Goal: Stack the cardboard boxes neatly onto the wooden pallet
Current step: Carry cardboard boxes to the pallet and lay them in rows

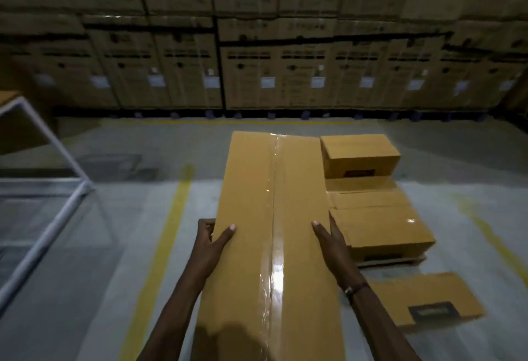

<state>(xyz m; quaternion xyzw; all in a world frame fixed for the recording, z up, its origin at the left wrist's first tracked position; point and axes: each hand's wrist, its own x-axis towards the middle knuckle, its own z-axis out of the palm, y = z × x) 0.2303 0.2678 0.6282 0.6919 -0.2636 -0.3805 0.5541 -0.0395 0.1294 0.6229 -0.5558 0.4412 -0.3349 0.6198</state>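
At lower centre, the left hand [211, 242] and right hand [333, 242] each clasp a long side of the long tan taped cardboard box [271, 232], thumbs on top. Right of it, smaller tan cardboard boxes [380, 226] sit stacked on a partly hidden wooden pallet [391, 260]; a wall of stacked brown cartons [257, 46] fills the top.

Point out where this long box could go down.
Bare floor lies between the yellow line and the metal frame. Right of the held box, the pallet is crowded with stacked boxes; another box lies nearer.
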